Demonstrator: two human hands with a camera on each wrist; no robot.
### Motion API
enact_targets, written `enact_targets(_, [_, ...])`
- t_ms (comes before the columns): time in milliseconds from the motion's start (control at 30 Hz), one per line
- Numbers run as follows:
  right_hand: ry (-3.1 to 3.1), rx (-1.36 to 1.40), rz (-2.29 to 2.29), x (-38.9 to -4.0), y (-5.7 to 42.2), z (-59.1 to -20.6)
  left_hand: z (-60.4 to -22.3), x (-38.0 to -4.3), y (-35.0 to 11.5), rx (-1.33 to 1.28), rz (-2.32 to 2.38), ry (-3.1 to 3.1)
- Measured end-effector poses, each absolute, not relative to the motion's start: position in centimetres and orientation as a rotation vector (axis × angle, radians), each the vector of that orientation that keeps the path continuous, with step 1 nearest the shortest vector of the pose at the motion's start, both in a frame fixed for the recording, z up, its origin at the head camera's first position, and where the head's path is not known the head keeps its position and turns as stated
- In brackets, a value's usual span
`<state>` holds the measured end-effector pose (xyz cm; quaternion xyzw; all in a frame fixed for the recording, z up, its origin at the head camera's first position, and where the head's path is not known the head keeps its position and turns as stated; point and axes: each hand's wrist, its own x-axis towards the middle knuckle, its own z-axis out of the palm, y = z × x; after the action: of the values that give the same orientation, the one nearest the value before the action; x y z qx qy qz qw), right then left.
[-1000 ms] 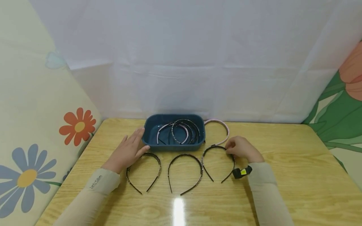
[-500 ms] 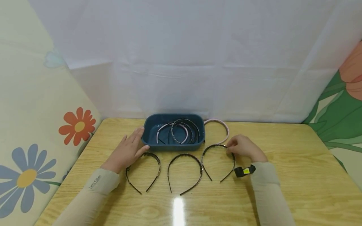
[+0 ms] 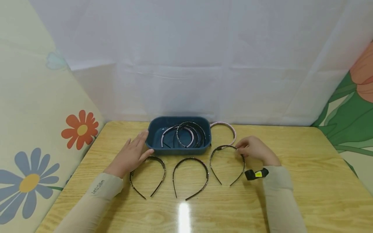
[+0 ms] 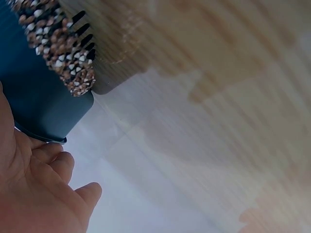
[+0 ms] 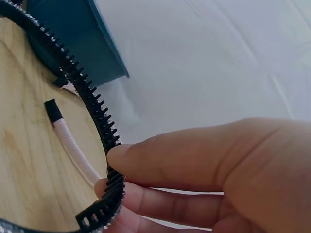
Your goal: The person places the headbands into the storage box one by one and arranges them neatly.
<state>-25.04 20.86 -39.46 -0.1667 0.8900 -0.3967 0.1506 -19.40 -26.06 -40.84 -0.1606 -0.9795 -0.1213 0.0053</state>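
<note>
My right hand [image 3: 256, 151] pinches the upper right side of a black toothed headband [image 3: 211, 162] between thumb and fingers; the right wrist view shows the teeth of this headband [image 5: 92, 104] close up. With fingers extended, my left hand [image 3: 128, 159] touches the left end of a blue bin [image 3: 177, 151]. Inside the bin several headbands [image 3: 177, 137] overlap, pink and dark ones. Below the left hand lies a black headband with sparkling stones [image 3: 164, 176], its stones large in the left wrist view. Another dark headband [image 3: 207, 174] lies between that one and the pinched one.
A pink headband [image 3: 234, 132] lies on the wooden table [image 3: 309, 181] right of the bin, partly hidden behind it. A white cloth [image 3: 186, 64] hangs behind the table. Flower-patterned panels stand at both sides.
My right hand has moved slightly right and away from me, carrying the black headband along and turning it a little. The left hand and the bin stay in place.
</note>
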Motion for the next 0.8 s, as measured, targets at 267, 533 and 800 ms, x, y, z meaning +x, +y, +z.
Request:
enact_targets(267, [2.583,-0.441,-1.203,-24.89,21.55,-38.88,-40.74,-19.34,-26.06,-0.503,-0.373,-3.068])
enact_targets(533, [2.631,-0.38,-1.25,-24.91,21.78,-38.58,-40.69,-19.3,-25.99,-0.5,-0.374,-3.072])
enact_targets(800, [2.641,-0.3,-1.331,-24.93,21.62,-38.51,-40.56,-19.29,-25.89,-0.513,-0.385,-3.052])
